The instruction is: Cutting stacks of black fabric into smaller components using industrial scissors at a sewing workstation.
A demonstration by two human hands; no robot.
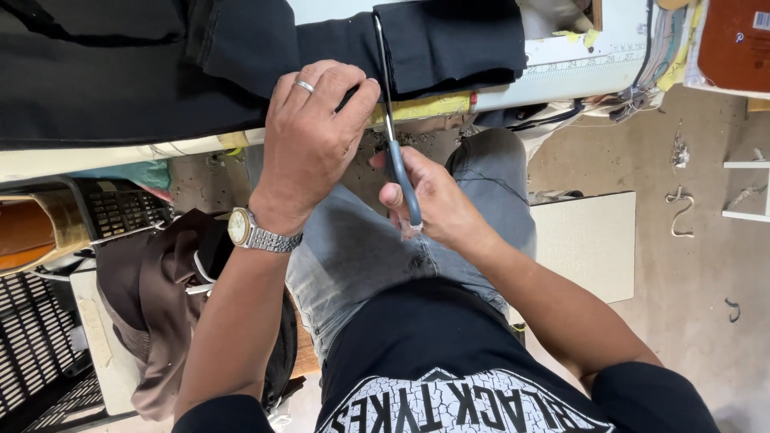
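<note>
Black fabric (136,72) lies spread over a white work table (577,64). My left hand (313,144), with a ring and a metal watch, presses down on the fabric's near edge at the table rim. Grey-handled scissors (397,160) are gripped in my right hand (429,200), just below the table edge. Their long blades (382,72) point away from me and run up into the black fabric, along a gap between two pieces of the cloth.
A yellow strip (425,106) runs along the table's front edge. A brown garment (152,297) lies on a stool at my left, beside a black crate (40,345). A beige board (589,240) and thread scraps lie on the concrete floor at right. My grey jeans (361,248) are below.
</note>
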